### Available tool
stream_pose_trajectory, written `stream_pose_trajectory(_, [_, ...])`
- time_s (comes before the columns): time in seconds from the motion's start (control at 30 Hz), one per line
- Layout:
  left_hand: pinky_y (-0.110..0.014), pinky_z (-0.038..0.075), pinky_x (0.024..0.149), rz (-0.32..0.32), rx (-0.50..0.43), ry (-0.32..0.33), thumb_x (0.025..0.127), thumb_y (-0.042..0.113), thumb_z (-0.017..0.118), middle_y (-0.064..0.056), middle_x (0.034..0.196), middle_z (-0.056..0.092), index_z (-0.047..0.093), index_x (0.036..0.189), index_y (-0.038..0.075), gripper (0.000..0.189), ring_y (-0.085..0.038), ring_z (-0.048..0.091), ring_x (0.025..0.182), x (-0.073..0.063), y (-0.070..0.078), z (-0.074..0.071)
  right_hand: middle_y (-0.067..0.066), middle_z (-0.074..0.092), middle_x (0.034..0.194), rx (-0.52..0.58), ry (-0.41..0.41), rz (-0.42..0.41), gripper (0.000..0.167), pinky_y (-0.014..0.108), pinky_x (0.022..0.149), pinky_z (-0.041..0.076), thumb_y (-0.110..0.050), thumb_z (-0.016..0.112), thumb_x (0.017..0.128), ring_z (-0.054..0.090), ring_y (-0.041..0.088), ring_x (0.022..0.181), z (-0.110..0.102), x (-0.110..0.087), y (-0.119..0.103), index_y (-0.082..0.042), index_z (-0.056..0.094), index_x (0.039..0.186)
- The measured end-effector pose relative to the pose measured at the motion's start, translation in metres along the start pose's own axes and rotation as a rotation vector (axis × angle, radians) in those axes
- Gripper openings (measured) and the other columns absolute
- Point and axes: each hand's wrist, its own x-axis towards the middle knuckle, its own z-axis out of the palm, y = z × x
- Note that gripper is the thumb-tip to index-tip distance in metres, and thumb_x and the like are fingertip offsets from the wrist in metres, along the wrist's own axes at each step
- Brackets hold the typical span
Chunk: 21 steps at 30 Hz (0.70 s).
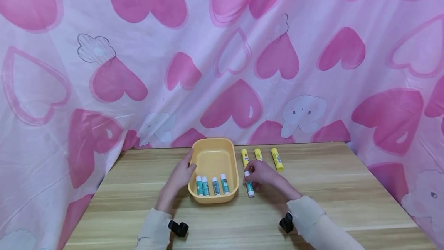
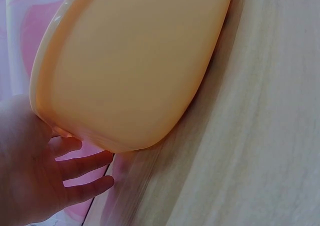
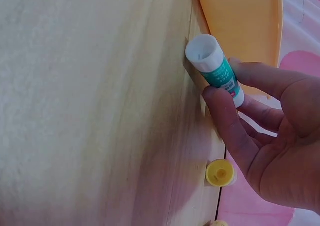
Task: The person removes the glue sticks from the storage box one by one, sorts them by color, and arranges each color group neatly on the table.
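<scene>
A shallow yellow plastic tray [image 1: 215,167] stands on the table, with several green-and-white glue sticks [image 1: 216,186] lying side by side in its near end. My left hand [image 1: 181,173] holds the tray's left side, thumb over the rim; in the left wrist view its fingers [image 2: 87,165] spread along the outside. Just right of the tray, my right hand [image 1: 264,173] pinches another green-and-white glue stick [image 1: 249,187] between thumb and fingers. The right wrist view shows that glue stick [image 3: 220,75] tilted, its hollow white end toward the camera.
Three yellow glue sticks [image 1: 277,159] lie in a row right of the tray, the leftmost partly behind my right hand. The wooden table [image 1: 329,188] ends at a pink heart-patterned curtain [image 1: 230,103]. Small black devices [image 1: 178,228] sit at both wrists.
</scene>
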Motion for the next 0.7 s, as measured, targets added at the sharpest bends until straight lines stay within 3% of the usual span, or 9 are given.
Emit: stream_pose_trajectory(0.7, [-0.049, 0.027, 0.121, -0.002, -0.002, -0.008, 0.101, 0.015, 0.045, -0.013, 0.162, 0.029, 0.02, 0.159, 0.008, 0.063, -0.031, 0.033, 0.147, 0.0027, -0.003, 0.0002, 0.007, 0.061, 0.087, -0.022, 0.004, 0.073, 0.027, 0.028, 0.054, 0.057, -0.025, 0.08, 0.084, 0.06, 0.019, 0.063, 0.0021, -0.0046, 0.0051, -0.013, 0.063, 0.102])
